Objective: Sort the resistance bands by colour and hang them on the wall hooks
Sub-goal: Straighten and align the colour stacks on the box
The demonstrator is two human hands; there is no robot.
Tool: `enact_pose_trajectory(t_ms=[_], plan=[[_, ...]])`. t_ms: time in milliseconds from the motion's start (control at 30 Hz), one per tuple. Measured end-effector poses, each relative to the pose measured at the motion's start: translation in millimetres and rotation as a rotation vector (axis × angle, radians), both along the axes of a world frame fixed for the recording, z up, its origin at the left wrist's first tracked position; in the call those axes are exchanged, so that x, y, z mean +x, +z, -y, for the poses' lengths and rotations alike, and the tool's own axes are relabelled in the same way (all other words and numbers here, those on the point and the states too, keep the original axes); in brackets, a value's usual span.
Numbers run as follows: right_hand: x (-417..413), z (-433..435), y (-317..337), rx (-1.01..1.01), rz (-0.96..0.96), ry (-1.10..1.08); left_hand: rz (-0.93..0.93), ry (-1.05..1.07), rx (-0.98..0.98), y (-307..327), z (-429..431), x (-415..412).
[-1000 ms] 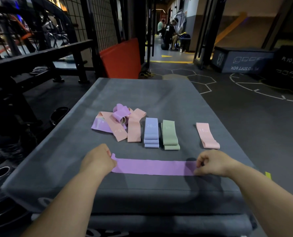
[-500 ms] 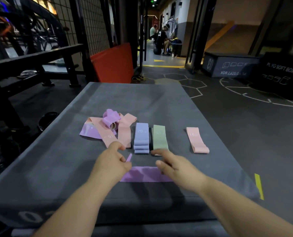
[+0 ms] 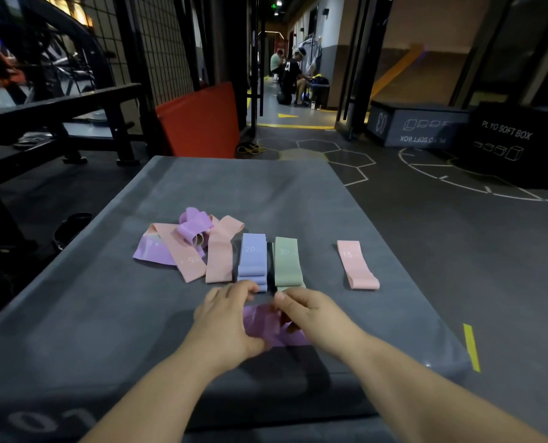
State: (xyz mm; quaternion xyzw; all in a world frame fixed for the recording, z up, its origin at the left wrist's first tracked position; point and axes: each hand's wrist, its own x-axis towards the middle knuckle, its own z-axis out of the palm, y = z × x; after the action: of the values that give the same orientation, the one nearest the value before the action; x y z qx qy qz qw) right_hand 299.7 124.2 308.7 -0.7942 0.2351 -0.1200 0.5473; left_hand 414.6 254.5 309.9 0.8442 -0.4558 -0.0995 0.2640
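A purple band (image 3: 268, 327) lies folded short on the grey soft box (image 3: 106, 314), between my two hands. My left hand (image 3: 226, 318) holds its left side with curled fingers. My right hand (image 3: 311, 314) pinches its right part, thumb forward. Just beyond lie a folded blue band (image 3: 252, 257) and a folded green band (image 3: 286, 262) side by side. A lone pink band (image 3: 356, 265) lies to the right. At the left sits a loose heap of pink bands (image 3: 202, 251) and purple bands (image 3: 192, 227). No wall hooks are in view.
A red mat (image 3: 199, 119) leans at the box's far end. A black bench rack (image 3: 58, 116) stands at the left. Dark plyo boxes (image 3: 426, 126) sit at the right on the marked floor. People sit far down the corridor (image 3: 292, 78).
The purple band, stretched flat a second ago, is now folded short. My two hands have come together over its middle. The view has tilted up a little.
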Motion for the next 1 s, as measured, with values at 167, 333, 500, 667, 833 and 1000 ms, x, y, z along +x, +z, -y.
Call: enact_pose_trajectory(t_ms=[167,333,500,667,833,1000], plan=[[-2.7,6.9,-3.4,0.032,0.073,-0.025,0.045,-0.103,0.195,-6.3,2.4,3.1],[-10.3,17.4,0.5,0.069,0.071,-0.05,0.059,-0.072,0.147,-11.9,3.9,9.4],[-22.7,33.5,2.9,0.055,-0.02,-0.082,0.067,-0.106,0.17,-17.4,5.9,12.0],[-34.3,48.1,5.1,-0.039,-0.137,-0.147,0.051,-0.111,0.16,-20.5,7.7,13.1],[-43.5,58.0,5.5,-0.107,-0.281,-0.176,0.046,-0.134,0.155,-21.6,11.4,11.4],[-48.6,63.6,3.7,-0.147,-0.388,-0.221,0.065,-0.135,0.138,-22.7,12.4,9.1]])
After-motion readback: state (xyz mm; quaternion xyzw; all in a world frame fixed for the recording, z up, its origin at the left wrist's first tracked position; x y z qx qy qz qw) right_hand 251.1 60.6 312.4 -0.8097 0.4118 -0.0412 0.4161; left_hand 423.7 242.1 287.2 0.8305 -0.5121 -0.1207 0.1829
